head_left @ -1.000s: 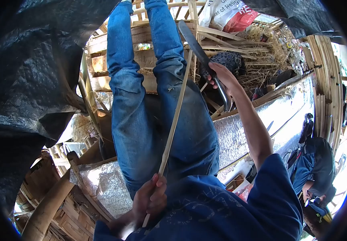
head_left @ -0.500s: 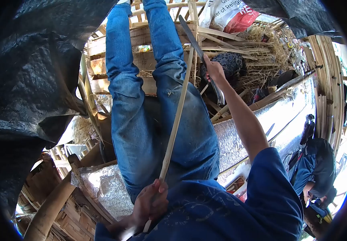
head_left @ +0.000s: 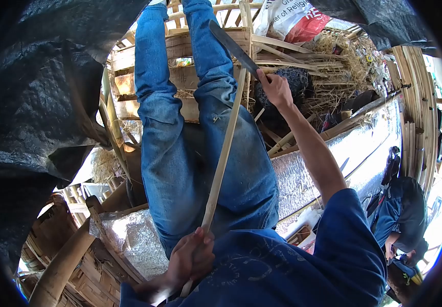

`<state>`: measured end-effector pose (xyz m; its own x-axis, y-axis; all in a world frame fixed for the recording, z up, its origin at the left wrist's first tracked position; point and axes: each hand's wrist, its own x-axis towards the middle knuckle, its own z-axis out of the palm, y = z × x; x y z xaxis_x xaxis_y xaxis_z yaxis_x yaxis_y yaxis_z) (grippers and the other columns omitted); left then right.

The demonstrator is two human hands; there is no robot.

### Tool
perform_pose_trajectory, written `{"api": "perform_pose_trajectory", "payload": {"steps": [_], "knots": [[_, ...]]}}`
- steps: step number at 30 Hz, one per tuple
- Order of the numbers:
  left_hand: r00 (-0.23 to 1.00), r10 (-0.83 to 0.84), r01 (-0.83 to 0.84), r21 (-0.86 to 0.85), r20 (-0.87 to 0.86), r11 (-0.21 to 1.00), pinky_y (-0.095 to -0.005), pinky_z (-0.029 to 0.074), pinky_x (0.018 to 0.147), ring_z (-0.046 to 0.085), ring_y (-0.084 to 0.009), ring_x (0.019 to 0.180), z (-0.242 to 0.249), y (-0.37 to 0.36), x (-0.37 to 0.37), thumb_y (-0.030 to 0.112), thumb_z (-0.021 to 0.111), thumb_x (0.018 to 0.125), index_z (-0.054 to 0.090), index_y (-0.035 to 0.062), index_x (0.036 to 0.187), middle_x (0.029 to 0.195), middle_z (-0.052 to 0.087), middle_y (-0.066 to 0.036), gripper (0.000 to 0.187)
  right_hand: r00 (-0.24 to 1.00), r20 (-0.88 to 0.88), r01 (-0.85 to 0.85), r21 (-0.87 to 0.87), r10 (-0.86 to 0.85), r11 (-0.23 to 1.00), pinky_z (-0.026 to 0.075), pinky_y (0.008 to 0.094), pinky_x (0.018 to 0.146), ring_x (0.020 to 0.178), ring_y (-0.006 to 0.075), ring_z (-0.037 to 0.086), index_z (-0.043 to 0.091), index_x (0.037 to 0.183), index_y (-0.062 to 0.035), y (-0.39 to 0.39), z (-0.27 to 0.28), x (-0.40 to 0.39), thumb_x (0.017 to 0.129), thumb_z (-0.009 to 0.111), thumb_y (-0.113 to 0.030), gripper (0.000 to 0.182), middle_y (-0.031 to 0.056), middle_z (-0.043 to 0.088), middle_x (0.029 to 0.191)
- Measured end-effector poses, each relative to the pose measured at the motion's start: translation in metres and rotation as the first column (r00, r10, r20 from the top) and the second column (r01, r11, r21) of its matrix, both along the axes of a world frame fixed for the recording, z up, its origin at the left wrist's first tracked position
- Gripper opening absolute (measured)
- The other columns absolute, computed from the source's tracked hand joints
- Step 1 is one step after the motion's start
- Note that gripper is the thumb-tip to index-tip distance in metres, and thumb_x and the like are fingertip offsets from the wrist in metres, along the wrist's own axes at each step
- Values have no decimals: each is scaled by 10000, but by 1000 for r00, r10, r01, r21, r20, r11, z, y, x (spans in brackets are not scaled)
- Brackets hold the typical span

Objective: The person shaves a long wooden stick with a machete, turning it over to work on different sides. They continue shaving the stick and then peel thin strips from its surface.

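Note:
My left hand (head_left: 193,256) is closed around the lower part of a long, thin bamboo strip (head_left: 224,153), close to my shirt. The strip slants up across my right thigh, its far end beside my right knee. My right hand (head_left: 276,89) grips a machete (head_left: 234,48) by its handle, which my fingers mostly hide. The dark blade points up and left over my right shin, its lower part overlapping the strip's far end in this view.
A dark bundle (head_left: 290,84) lies behind my right hand, near straw (head_left: 354,66) and split bamboo pieces. Silver foil sheeting (head_left: 302,171) spreads to the right. Black plastic (head_left: 31,102) hangs at the left. Another person (head_left: 405,215) bends over at the lower right.
The machete has turned, its tip swinging left over my shin, and my right wrist has rotated so the handle end is hidden. My left hand and the bamboo strip stay nearly still.

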<state>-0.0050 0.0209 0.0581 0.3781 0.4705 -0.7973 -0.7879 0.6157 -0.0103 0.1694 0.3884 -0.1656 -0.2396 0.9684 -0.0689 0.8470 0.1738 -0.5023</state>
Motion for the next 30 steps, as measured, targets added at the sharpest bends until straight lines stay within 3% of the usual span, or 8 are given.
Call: {"api": "perform_pose_trajectory", "payload": {"steps": [5,9,12,22,25,27,29,30], "knots": [[999,-14,14,-11,-46,1000,-232,213,291,242,-66,339,2,1,1,419,322,999,418,106,889,523,296,43,345,994,104,-15,-227,39,974,486,474,773,870,443,603,683,871,-33,-18,35,5,885,406,-618,647,265,634,809],[1000,0,0,11,3,1000,-234,214,294,249,-67,341,-2,0,1,415,322,1000,421,102,888,521,303,45,346,991,84,-98,-70,103,993,508,434,595,635,415,627,644,764,4,-50,50,11,915,465,-524,578,221,610,618],[1000,-6,6,25,-2,1000,-229,211,295,248,-63,343,-3,2,1,415,319,1001,422,100,886,520,302,49,350,988,2,-152,-239,157,959,440,371,413,410,253,556,589,674,5,-77,62,18,937,477,-467,552,183,552,511],[1000,-24,24,47,-10,999,-218,199,296,225,-50,342,-3,0,-1,431,311,1000,423,108,879,514,279,62,363,911,-154,-412,-380,382,828,488,429,509,549,359,626,626,712,-9,-195,145,10,885,548,-503,530,188,575,541],[1000,-17,17,60,0,998,-217,194,298,223,-50,340,-4,-1,-1,432,311,1000,423,110,876,513,276,64,362,919,-66,-390,-34,388,920,405,346,398,413,204,543,613,671,-17,-154,116,4,910,534,-481,528,122,536,484],[1000,-20,21,67,-2,998,-217,192,299,223,-50,340,-6,-2,-1,435,313,999,423,111,875,513,278,63,363,974,-16,-226,-74,225,971,403,352,397,413,205,545,610,669,-10,-112,91,-3,909,526,-496,548,137,532,478],[1000,-21,21,79,-2,997,-217,191,300,223,-51,339,-6,-1,0,437,315,998,423,111,874,513,279,63,365,995,32,-89,-186,96,979,494,451,559,599,385,629,611,686,14,-68,70,-5,877,528,-542,594,209,591,583],[1000,-13,13,50,-11,999,-213,186,280,215,-49,321,-6,0,1,420,320,1000,417,121,857,496,272,59,346,994,32,-93,-181,100,979,494,451,559,599,385,629,611,686,14,-58,64,-5,877,528,-542,594,209,591,583]]}}
